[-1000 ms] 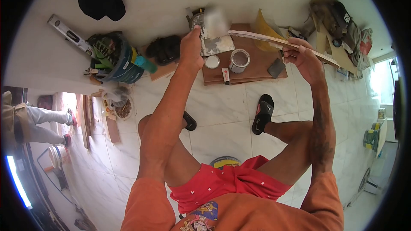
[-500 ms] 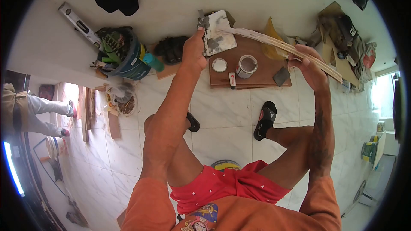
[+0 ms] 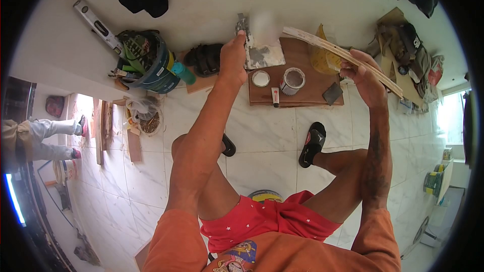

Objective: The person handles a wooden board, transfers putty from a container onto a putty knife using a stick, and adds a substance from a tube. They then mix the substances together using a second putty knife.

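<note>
My left hand (image 3: 234,56) is closed round a putty-smeared plate (image 3: 266,54), which is partly blurred at its upper edge. In my right hand (image 3: 364,70) is a bundle of thin wooden strips (image 3: 327,45), whose whitish far end points at the plate with a gap between them. Below the plate, a brown board (image 3: 302,96) on the floor bears an open can (image 3: 293,80), a round lid (image 3: 260,78), a small tube (image 3: 275,96) and a dark square piece (image 3: 332,93). A yellow sheet (image 3: 322,58) shows behind the strips.
To the left stands a dark bucket (image 3: 160,78) with tools and a level (image 3: 99,27), beside a teal bottle (image 3: 184,72) and black sandals (image 3: 204,60). Cardboard and bags (image 3: 403,45) lie at the right. A person's legs (image 3: 55,136) show at the far left.
The strips' whitish end has come away from the plate, which now looks tilted flatter and lower. Both hands still hold their items.
</note>
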Action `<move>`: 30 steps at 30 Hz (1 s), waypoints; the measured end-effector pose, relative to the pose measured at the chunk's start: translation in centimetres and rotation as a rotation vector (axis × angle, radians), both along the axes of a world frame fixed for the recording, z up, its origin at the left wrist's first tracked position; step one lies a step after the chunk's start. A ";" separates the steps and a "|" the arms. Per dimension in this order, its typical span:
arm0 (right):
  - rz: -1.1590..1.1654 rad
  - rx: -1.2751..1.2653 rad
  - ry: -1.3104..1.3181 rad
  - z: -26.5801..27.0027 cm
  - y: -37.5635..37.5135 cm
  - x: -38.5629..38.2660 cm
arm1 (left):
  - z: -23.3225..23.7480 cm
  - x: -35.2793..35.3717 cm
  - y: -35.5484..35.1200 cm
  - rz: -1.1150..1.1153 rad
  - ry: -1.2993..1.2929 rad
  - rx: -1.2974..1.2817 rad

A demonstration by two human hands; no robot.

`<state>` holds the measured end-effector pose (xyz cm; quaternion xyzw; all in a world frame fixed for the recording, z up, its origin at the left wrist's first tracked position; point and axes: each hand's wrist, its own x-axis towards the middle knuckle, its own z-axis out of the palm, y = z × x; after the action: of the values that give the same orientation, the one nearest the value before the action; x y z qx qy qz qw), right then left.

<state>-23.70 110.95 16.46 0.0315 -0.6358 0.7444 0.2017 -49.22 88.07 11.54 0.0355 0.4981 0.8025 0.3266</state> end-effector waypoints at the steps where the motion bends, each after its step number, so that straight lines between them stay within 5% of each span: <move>1: 0.010 -0.020 0.002 -0.1 0.1 0.0 | 0.0 0.0 0.0 0.003 0.019 0.012; 24: 0.134 -0.184 0.090 -2.0 0.6 -0.3 | 2.9 0.1 -1.5 0.002 -0.281 0.096; 30: 0.102 -0.233 0.088 -2.0 1.5 -0.2 | 3.7 -0.8 -2.6 0.177 0.088 0.222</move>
<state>-23.93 112.41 14.49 0.0730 -0.5331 0.8203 0.1936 -50.01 85.46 15.22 0.0626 0.4213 0.8759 0.2266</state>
